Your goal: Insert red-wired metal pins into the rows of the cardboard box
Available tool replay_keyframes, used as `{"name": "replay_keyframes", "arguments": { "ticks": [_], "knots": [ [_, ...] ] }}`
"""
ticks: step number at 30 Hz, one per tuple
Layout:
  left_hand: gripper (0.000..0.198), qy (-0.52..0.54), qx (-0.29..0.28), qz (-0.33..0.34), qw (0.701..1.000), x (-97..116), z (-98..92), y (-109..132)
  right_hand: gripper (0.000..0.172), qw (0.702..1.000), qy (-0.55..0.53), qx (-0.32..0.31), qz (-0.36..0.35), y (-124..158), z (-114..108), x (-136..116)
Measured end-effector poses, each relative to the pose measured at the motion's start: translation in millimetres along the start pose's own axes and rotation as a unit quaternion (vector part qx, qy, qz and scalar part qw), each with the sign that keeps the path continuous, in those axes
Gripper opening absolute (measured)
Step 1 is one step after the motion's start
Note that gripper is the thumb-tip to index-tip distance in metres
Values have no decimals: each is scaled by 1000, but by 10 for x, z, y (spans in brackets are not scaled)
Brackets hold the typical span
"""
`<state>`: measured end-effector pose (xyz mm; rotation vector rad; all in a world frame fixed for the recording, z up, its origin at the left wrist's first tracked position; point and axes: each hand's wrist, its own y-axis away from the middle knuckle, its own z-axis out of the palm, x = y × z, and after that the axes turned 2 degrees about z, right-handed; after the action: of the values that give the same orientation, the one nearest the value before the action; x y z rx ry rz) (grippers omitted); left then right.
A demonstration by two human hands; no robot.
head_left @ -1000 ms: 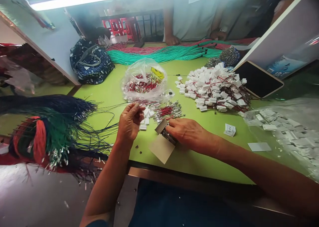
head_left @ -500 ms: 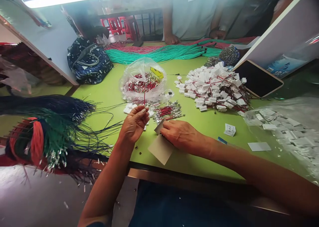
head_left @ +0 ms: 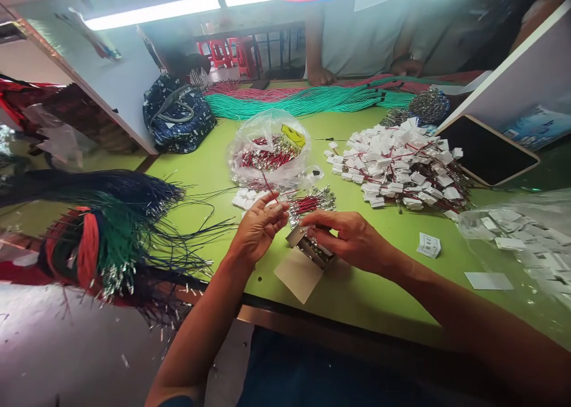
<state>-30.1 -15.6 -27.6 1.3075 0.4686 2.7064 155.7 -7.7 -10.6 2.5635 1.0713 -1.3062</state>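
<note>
My left hand [head_left: 261,227] is closed in a pinch on a short red wire [head_left: 269,187] that sticks up from its fingertips. Close to its right, my right hand [head_left: 352,239] curls over a small grey metal tool [head_left: 312,247] standing on a card [head_left: 298,274] on the green table [head_left: 357,288]. Just beyond both hands lie a bunch of red wires with metal ends [head_left: 312,202] and a few white connectors [head_left: 246,197]. A clear plastic bag [head_left: 270,148] of more red wires sits behind them.
A heap of white connectors with red wires [head_left: 401,163] lies right of centre, a tablet [head_left: 486,151] beyond it. Dark, green and red wire bundles [head_left: 98,234] spread at the left. Green cable bundles [head_left: 303,100] and a blue bag [head_left: 178,115] lie far back, where another person [head_left: 357,38] stands.
My left hand drew a red wire out of the pile and brought it towards the tool. My right hand shifted on the tool; the camera view slid slightly.
</note>
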Motion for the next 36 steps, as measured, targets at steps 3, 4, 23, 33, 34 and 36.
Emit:
{"name": "replay_keyframes", "arguments": {
  "ticks": [3,4,23,33,34,36],
  "knots": [
    [19,-4,-18,-25,1000,-32,1,9,16,987,-146,49,47,-56,53,21],
    [15,-5,-22,-27,999,-42,-1,11,16,979,-186,62,60,-76,83,34],
    [18,25,9,5,1000,-107,14,6,10,971,-168,164,45,-265,329,122],
    [28,15,3,55,998,-93,86,49,13,943,-270,186,61,-262,321,42],
    [29,18,6,57,998,-95,92,51,13,939,-278,190,64,-265,327,35],
    [29,31,17,57,998,-106,98,47,13,934,-290,197,68,-271,349,25]
  ]
}}
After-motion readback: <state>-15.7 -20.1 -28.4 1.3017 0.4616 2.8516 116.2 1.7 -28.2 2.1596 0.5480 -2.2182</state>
